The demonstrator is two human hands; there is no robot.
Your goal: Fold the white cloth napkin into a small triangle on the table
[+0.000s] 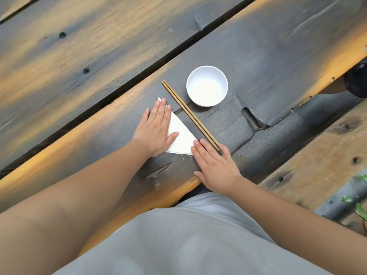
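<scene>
- As seen from the head camera, the white cloth napkin (179, 135) lies on the dark wooden table (258, 62), already folded into a small triangle, just beside the pair of wooden chopsticks (190, 115) and on their near-left side.
- Beyond the chopsticks, on the side away from the napkin, stands a white bowl (207, 85); it appears empty and is apart from the cloth.
- Handling judgement: the napkin looks thin, light and soft, with a frayed near edge trailing loose threads. It should crease under palm pressure but will likely spring or slide on the smooth wood if released unevenly. The corners and the folded edge are the sensible places to take hold; the frayed hem is the poorest.
- Left hand (156, 130): laid flat, palm down, over the napkin's left portion, fingers extended and close together, reaching towards the far tip; the thumb is spread out across the cloth. It presses and grips nothing.
- Right hand (215, 165): flat, palm down on the table at the napkin's near-right corner, between cloth and chopsticks. Fingers are straight and close together, with the fingertips (196, 142) touching that corner; nothing is held.
- Both forearms reach in from the near table edge, wrists low.
- Assessment: the fold appears essentially complete; only flattening remains.
</scene>
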